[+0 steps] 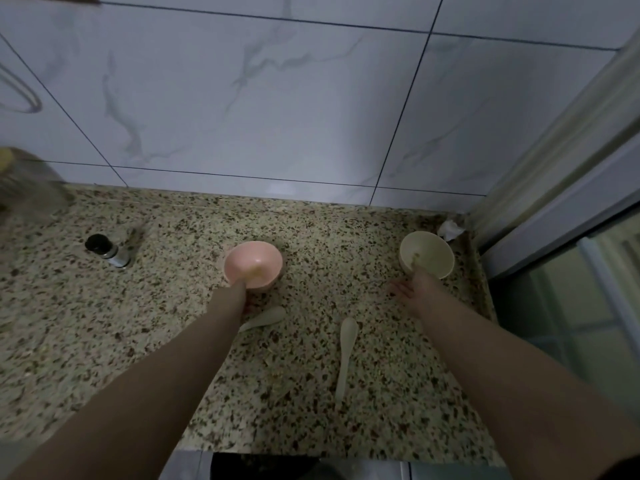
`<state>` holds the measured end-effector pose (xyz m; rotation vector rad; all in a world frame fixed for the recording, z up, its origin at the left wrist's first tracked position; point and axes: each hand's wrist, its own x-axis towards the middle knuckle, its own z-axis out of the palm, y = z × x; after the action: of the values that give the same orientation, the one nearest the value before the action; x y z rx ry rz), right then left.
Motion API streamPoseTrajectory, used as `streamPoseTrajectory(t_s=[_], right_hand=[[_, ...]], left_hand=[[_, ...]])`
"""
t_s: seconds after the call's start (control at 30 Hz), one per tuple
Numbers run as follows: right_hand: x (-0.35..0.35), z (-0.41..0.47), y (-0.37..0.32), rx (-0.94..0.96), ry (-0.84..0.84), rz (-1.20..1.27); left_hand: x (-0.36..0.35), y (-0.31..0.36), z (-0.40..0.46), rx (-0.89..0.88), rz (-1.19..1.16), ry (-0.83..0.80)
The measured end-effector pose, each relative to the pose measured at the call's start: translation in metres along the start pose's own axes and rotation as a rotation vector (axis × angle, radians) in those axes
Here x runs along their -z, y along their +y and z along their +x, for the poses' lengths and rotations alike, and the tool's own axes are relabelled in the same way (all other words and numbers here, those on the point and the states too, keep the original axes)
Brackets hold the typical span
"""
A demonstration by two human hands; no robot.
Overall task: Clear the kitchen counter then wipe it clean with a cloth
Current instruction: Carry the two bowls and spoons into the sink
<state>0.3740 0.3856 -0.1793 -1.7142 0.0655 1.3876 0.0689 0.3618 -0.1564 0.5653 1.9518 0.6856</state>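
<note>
Cream bowl sits near desk right edge. My right hand grips its rim; my left hand grips the pink bowl.

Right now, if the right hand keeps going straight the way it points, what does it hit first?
The cream bowl. The right hand is already at its near rim, seemingly touching. Beyond the bowl lie a crumpled white scrap and the tiled wall. How the fingers lie on the rim is unclear.
</note>
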Motion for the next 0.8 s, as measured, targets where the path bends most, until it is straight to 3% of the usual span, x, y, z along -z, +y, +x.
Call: streamPoseTrajectory(t_s=[0.1,0.43,0.53,0.7,0.8], right_hand=[[0.003,0.011,-0.004,0.016,-0.001,-0.070],[-0.003,0.019,-0.006,0.050,0.166,0.026],[-0.014,0.010,0.007,0.145,0.210,-0.103],[-0.050,-0.029,0.040,0.265,0.027,-0.275],[-0.090,-0.071,0.069,0.298,-0.047,-0.227]], left_hand=[[-0.004,-0.026,0.009,0.174,-0.066,-0.024],[0.018,-0.020,-0.005,0.044,-0.001,-0.060],[0.039,-0.027,-0.008,0.013,-0.011,-0.032],[0.093,-0.047,-0.022,-0.005,-0.019,0.029],[0.140,-0.069,-0.039,-0.007,-0.040,0.079]])
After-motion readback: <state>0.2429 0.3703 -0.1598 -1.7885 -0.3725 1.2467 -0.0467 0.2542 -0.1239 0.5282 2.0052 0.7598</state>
